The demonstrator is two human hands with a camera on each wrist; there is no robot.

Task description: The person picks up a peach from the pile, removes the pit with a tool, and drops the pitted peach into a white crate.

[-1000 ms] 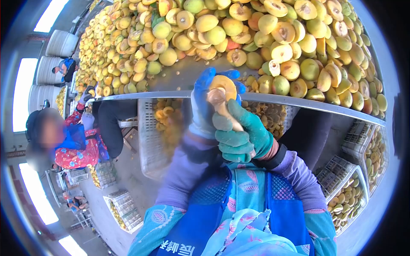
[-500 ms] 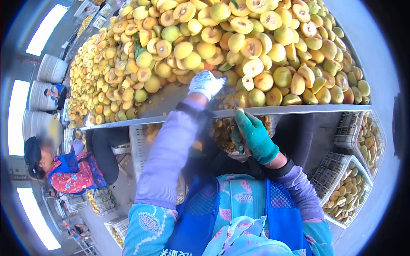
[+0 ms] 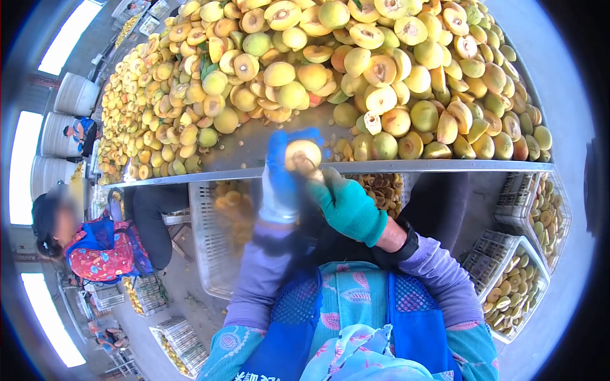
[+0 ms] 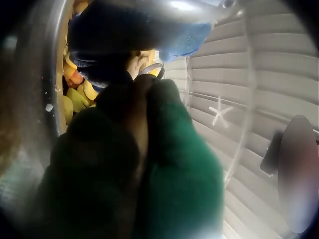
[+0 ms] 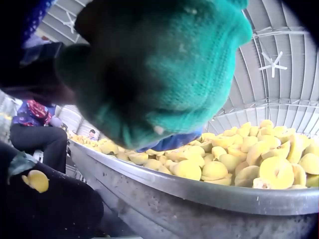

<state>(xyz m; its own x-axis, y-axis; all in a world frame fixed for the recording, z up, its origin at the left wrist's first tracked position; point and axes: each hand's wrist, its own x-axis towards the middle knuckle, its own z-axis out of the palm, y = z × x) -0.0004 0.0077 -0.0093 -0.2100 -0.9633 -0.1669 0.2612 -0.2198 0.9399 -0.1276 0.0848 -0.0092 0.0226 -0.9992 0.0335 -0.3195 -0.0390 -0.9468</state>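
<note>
My left hand (image 3: 278, 181), in a blue-and-white glove, holds a yellow peach half (image 3: 304, 152) with its cut face up, just above the table's near edge. In a green glove, my right hand (image 3: 351, 206) grips a tool with a wooden handle (image 4: 137, 117). A thin curved metal blade (image 4: 155, 68) shows at the tool's tip in the left wrist view, close to the peach flesh. In the head view the tool's end meets the peach half's near side, blurred. The right wrist view shows mostly the green glove (image 5: 174, 69), which hides the tool.
Halved peaches (image 3: 292, 95) are heaped on the metal table (image 3: 254, 143), which has a raised rim (image 3: 445, 166). Below stands a white crate (image 3: 213, 254) with peach pieces. Crates of halves (image 3: 511, 292) stand at right. Another person (image 3: 105, 247) sits at left.
Half a second ago my left hand was at the heap, apart from the tool. Now it is back near the rim holding a peach half, and the right hand has brought the tool against it.
</note>
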